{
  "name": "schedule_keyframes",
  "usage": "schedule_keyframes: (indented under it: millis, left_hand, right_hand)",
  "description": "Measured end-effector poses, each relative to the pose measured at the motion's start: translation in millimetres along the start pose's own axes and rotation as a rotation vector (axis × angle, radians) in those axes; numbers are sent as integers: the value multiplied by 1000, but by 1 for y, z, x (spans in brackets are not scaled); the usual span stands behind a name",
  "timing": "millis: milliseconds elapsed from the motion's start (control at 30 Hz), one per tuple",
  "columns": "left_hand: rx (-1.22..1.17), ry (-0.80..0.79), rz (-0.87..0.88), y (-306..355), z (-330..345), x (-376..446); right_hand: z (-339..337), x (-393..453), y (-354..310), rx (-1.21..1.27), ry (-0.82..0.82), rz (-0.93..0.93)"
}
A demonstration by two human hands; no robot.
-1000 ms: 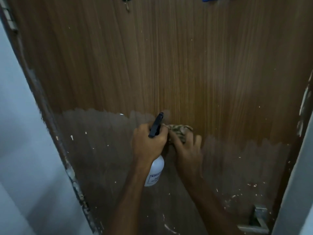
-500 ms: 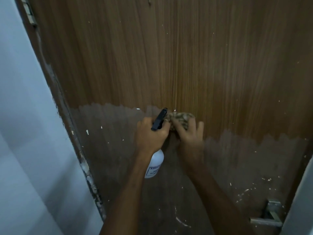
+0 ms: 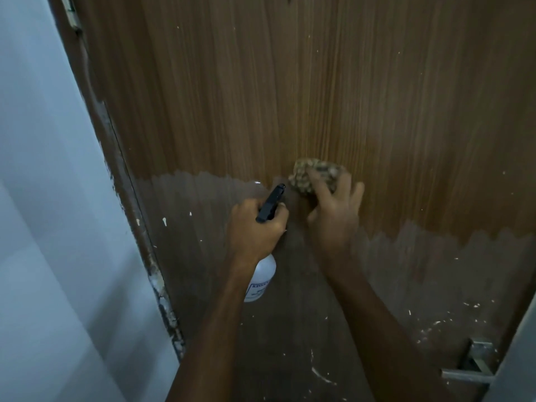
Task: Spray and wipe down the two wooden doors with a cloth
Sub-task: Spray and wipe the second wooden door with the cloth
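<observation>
A wooden door (image 3: 333, 91) fills the view, its lower part duller and flecked with white specks. My left hand (image 3: 256, 227) grips a white spray bottle (image 3: 261, 281) with a black nozzle (image 3: 271, 203) that points up toward the door. Just to the right, my right hand (image 3: 335, 219) presses a bunched, patterned cloth (image 3: 314, 175) against the door, where the dull patch meets the shinier wood. The fingers curl over the cloth's lower half.
A pale wall (image 3: 49, 213) runs down the left side beside the chipped door frame (image 3: 150, 265). A hinge (image 3: 71, 15) shows at the top left. A metal door handle (image 3: 472, 364) sticks out at the bottom right, next to another pale wall edge (image 3: 519, 358).
My right hand with the cloth has slid a little to the right, away from the nozzle. The view has shifted slightly left and down. The left hand keeps its hold on the bottle.
</observation>
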State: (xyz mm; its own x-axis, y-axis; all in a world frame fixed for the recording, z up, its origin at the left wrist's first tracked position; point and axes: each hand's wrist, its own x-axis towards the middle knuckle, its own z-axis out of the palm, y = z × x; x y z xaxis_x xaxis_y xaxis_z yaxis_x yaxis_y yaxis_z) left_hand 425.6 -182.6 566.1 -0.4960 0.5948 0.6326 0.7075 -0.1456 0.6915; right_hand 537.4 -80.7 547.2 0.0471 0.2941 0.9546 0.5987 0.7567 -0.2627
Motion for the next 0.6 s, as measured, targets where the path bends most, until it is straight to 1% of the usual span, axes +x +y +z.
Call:
schedule_keyframes:
  millis: [67, 100, 167, 233, 300, 333, 467, 533, 600]
  left_hand:
    - [48, 31, 6, -1, -3, 1]
    - [87, 35, 3, -2, -5, 1]
    - [145, 9, -19, -9, -7, -2]
    - [160, -37, -33, -17, -11, -4]
    - [197, -71, -30, -23, -14, -8]
    - [227, -68, -33, -23, -16, -10]
    - [328, -8, -78, -26, -26, -14]
    - [320, 25, -57, -32, -32, -15]
    - [272, 69, -37, -38, -39, -14]
  right_hand:
    - [6, 22, -12, -1, 62, 61]
    - [8, 17, -16, -5, 70, 62]
    - [10, -21, -19, 1, 15, 20]
    - [9, -64, -17, 16, -96, -42]
    - [11, -73, -16, 43, -148, -27]
    - [13, -62, -19, 65, -128, 1]
    - [15, 5, -46, 129, 46, 128]
    - [16, 23, -54, 137, 75, 162]
    - [23, 18, -62, 88, 78, 156]
